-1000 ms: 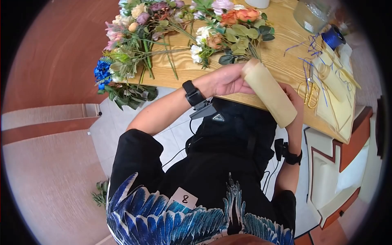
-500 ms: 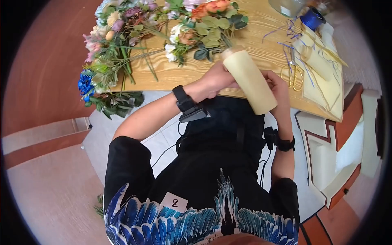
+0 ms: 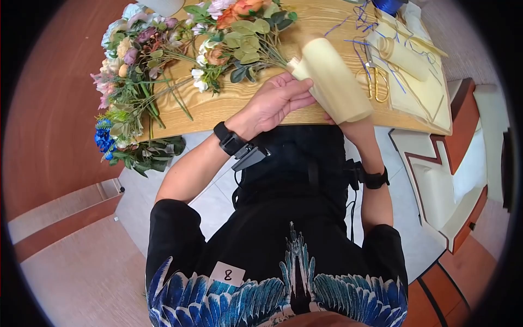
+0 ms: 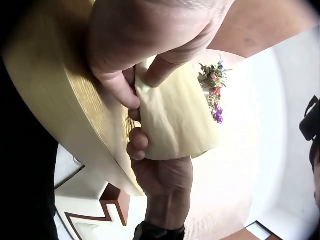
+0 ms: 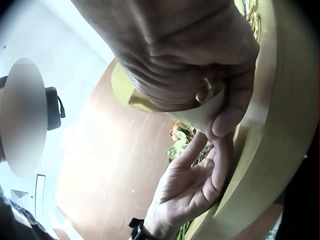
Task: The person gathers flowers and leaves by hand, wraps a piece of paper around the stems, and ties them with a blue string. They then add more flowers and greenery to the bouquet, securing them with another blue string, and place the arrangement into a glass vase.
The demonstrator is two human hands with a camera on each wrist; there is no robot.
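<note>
Both hands hold a roll of cream wrapping paper (image 3: 338, 82) just over the table's front edge. My left hand (image 3: 272, 103) pinches its left edge, the thumb lying over the paper and the fingers under it. In the left wrist view that thumb presses on the creased paper face. The right hand (image 3: 355, 129) is mostly behind the roll in the head view. From the right wrist its fingers show curled at the paper's end, with the thumb (image 5: 223, 123) against the outside close to the left fingertips. A smaller rolled end shows beside the left fingers.
Loose artificial flowers (image 3: 245, 41) and a blue flower (image 3: 103, 136) lie along the left and back of the wooden table (image 3: 185, 98). At the right are gold-handled scissors (image 3: 371, 65), another paper roll (image 3: 408, 61), flat cream sheets (image 3: 406, 103) and a blue ribbon spool (image 3: 389, 4).
The left hand has turned so its thumb now lies on the paper's edge. The roll looks looser, its smaller end showing apart. The head view has shifted, moving the table items leftward.
</note>
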